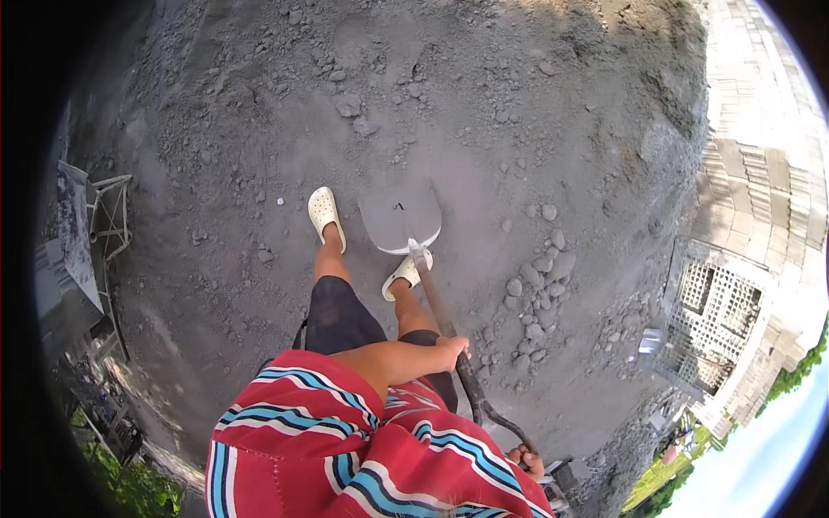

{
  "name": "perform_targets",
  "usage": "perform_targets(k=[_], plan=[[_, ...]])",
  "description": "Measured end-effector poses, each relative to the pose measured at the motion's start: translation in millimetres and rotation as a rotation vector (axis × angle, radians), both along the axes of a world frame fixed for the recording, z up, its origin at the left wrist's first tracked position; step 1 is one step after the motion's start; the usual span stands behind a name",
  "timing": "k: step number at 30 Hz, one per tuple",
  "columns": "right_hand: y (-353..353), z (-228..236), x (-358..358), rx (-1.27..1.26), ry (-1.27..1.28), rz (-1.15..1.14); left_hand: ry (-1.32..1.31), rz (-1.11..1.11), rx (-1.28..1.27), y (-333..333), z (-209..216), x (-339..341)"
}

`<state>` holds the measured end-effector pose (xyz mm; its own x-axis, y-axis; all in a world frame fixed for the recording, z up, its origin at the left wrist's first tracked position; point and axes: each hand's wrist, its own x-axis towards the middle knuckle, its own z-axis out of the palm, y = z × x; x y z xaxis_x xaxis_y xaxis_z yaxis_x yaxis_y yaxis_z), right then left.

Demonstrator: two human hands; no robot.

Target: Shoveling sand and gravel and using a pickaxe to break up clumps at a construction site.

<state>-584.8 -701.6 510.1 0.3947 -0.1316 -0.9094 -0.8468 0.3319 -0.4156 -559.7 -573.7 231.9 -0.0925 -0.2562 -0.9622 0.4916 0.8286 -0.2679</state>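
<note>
Left hand [453,350] partway along the shovel [441,306], fingers wrapped round and clamped on it, knuckles outward. Right hand [527,462] behind and right of the left fingers, its own fingers curled tight on the shovel's top end, partly screened by the red striped shirt [302,432]. Blade [400,211] well ahead of the left fingers and a little to their left, flat on grey dirt [233,147], dust-coloured, whitish along the rear edge, small dark mark mid-face. Right clog [401,281], cream, ahead of the left fingers, partly hidden under the shovel; left clog [325,211] farther ahead and more to the left. Stones [540,298] loosely gathered ahead and right of the left fingers. Pale blocks [751,181] and a lattice [717,298] well right of both hands' fingers; metal frame [112,220] well left
</note>
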Motion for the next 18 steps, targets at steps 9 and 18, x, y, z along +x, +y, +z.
perform_targets(k=[9, 18], plan=[[-46.3, -58.0, 14.2, 0.080, -0.031, -0.089, -0.089, 0.106, 0.190, -44.3, -55.5, -0.8], [134.1, -157.8, 83.4, 0.319, -0.107, -0.085, -0.166, 0.115, 0.435, 188.0, -138.0, 94.7]])
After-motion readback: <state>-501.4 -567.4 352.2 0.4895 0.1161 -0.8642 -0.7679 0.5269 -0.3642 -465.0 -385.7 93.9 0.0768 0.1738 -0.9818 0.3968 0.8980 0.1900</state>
